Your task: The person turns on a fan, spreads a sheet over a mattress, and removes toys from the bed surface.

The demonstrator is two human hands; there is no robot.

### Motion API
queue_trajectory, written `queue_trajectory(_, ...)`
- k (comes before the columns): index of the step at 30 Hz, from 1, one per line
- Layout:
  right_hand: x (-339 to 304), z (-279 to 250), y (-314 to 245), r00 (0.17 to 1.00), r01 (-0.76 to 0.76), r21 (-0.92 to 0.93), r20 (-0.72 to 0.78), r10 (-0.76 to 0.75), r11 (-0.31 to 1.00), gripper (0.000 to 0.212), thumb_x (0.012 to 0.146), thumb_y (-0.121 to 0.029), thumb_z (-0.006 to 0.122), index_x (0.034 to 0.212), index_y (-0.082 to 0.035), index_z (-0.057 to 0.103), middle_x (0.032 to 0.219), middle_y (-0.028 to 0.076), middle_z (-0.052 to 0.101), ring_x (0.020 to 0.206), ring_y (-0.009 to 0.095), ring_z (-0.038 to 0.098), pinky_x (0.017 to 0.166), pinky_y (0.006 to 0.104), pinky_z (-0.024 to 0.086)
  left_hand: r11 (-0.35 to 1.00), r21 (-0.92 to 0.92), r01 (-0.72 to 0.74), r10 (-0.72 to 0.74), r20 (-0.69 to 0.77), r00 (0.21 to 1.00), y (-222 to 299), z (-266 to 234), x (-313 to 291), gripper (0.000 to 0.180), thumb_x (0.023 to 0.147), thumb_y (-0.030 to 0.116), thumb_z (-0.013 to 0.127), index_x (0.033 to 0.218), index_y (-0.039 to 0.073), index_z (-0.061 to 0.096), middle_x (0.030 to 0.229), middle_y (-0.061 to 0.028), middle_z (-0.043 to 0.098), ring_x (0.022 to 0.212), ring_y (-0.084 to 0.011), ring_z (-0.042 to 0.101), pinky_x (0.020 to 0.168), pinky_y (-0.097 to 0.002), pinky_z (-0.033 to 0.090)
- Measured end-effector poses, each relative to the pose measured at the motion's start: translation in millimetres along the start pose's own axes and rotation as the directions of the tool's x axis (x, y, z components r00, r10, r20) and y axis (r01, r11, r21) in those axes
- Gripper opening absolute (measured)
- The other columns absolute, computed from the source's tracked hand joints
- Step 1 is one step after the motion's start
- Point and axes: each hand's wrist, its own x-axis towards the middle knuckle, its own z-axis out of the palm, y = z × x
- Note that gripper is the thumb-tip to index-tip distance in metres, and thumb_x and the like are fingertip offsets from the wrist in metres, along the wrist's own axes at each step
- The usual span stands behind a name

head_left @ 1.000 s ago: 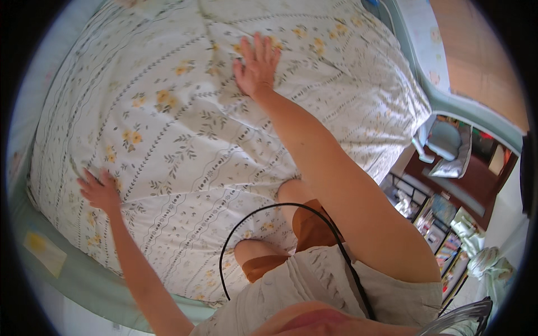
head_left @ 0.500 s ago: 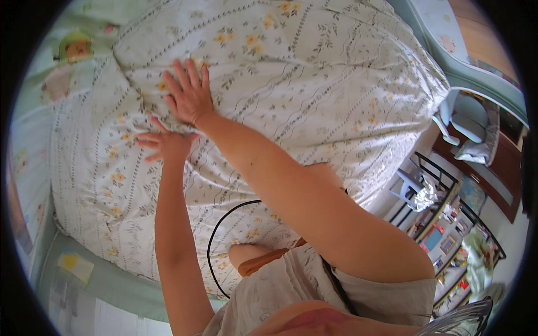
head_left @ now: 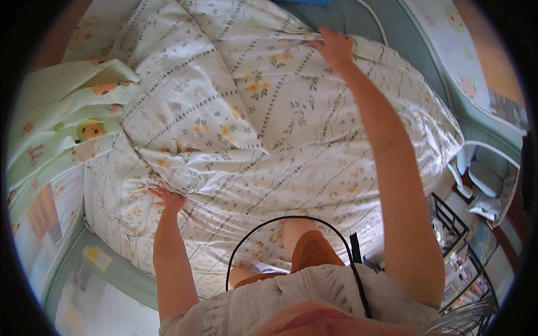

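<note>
One creased floral cloth lies under the spread left hand, its rumpled edge pinched by the right hand.

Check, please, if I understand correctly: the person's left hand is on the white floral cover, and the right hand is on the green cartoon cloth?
Not quite: the right hand is at the far edge of the white floral cover, as the head view shows; the green cartoon cloth lies well to its left. The left hand is on the cover.
</note>
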Motion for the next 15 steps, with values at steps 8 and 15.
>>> queue_trajectory(8,66,49,101,0.815,-0.484,0.081,-0.321,0.482,0.871,0.028,0.087,-0.020,0.059,0.106,0.000,0.052,0.108,0.022,0.059,0.107,0.037,0.052,0.092,0.0514,0.036,0.915,0.351,-0.199,0.100,0.280,0.955,-22,-28,3,0.107,0.078,0.063,0.060,0.153,0.015,0.001,0.154,-0.0271,-0.013,0.139,-0.0515,-0.017,0.104,-0.0746,0.004)
queue_trajectory(15,85,63,101,0.842,-0.443,0.131,-0.278,0.462,0.887,0.033,0.082,-0.018,0.063,0.106,-0.002,0.047,0.115,0.019,0.050,0.110,0.037,0.043,0.099,0.0476,0.026,0.884,0.434,-0.171,0.019,0.331,0.943,11,-44,-2,0.089,0.075,0.055,0.067,0.146,0.014,0.032,0.144,-0.0336,0.026,0.130,-0.0500,0.031,0.109,-0.0541,0.027)
